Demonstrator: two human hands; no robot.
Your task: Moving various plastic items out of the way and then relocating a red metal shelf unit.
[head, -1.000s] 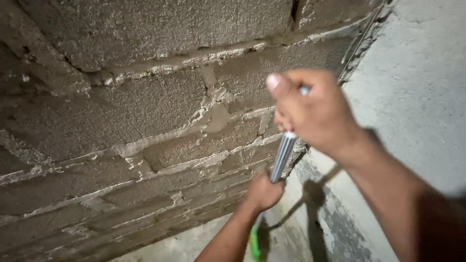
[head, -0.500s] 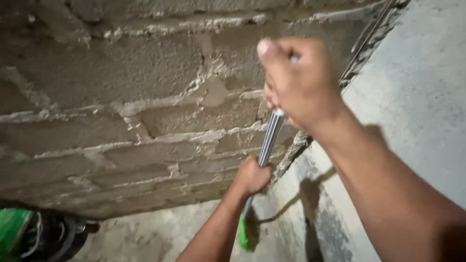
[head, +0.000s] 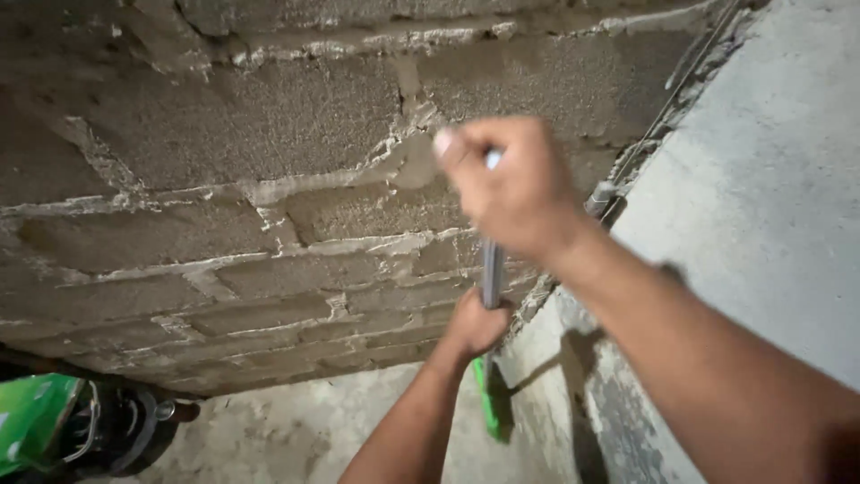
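Metal rod (head: pixel 491 273) upright beside block wall (head: pixel 269 179), gripped by clenched right hand (head: pixel 515 184) above, left hand (head: pixel 475 324) below.

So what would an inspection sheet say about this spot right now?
Surface: rough block wall with uneven mortar joints; smooth plastered wall meets it at a corner.
Job's things: metal rod, near upright, green lower end.
Clutter: green object and dark gear on the floor, lower left.
Hands: right hand grips the rod's top; left hand grips it lower down.
Cables: thin wire runs along the corner.
Surroundings: bare concrete floor, dim light.
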